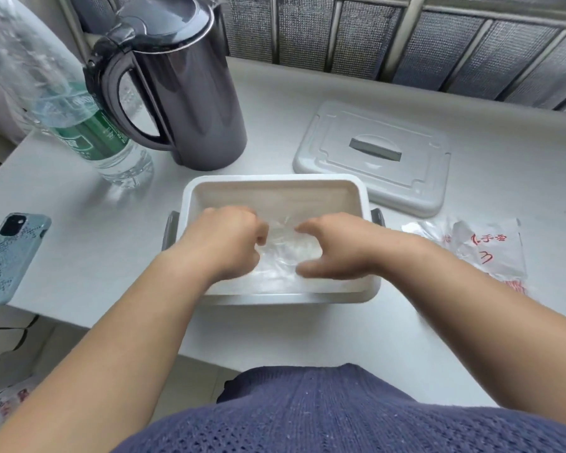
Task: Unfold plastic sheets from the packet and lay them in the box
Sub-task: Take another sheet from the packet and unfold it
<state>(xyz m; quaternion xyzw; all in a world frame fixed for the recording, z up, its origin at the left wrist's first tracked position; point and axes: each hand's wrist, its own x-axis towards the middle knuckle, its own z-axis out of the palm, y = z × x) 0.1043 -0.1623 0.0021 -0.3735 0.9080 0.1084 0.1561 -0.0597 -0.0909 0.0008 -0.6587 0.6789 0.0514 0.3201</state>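
An open white box (275,188) with grey side handles sits in the middle of the table. Both my hands reach down into it. My left hand (229,240) has its fingers curled and grips the left part of a crumpled clear plastic sheet (280,253). My right hand (334,246) pinches the sheet's right part between thumb and fingers. The sheet lies low in the box between the two hands, partly hidden by them. The packet (481,250), a clear bag with red print, lies on the table to the right of the box.
The box's grey lid (373,158) lies behind and to the right. A dark kettle (183,93) and a clear water bottle (79,112) stand at the back left. A phone (10,256) lies at the table's left edge. A window grille runs along the back.
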